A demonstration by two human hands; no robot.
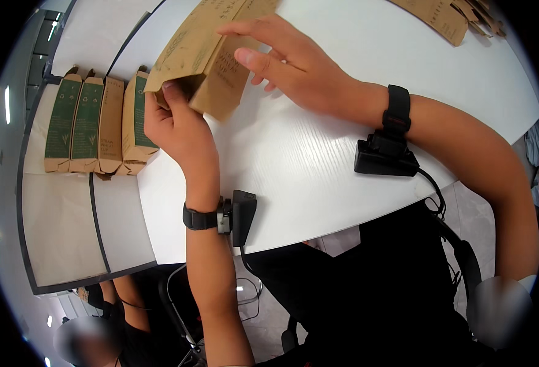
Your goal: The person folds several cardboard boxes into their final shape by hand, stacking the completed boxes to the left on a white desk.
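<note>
My left hand (174, 125) is clamped on the lower open end of a brown kraft-paper carton (211, 52), thumb tip pressed into the mouth at about 12 o'clock from the wrist. My right hand (285, 61) lies over the carton's far side, fingers spread flat along the top panel and thumb against the side face, so both hands grip the same box. It sits near the top centre of the view, tilted, its lower corner close to the white table (318, 159); I cannot tell whether it touches.

I judge the carton light and thin-walled: stiff along its creases, easily dented on the broad panels, dry enough not to slip. I would take it by the folded edges and corners, not the middle of a face.

Both forearms come up from 6 o'clock, the left nearly straight, the right bent in from 3 o'clock. Each wrist carries a black strap with a small black device (386, 156).

At 9 o'clock stands a row of finished cartons with green panels (95, 125); flat carton blanks (447, 18) lie at 1 o'clock.
</note>
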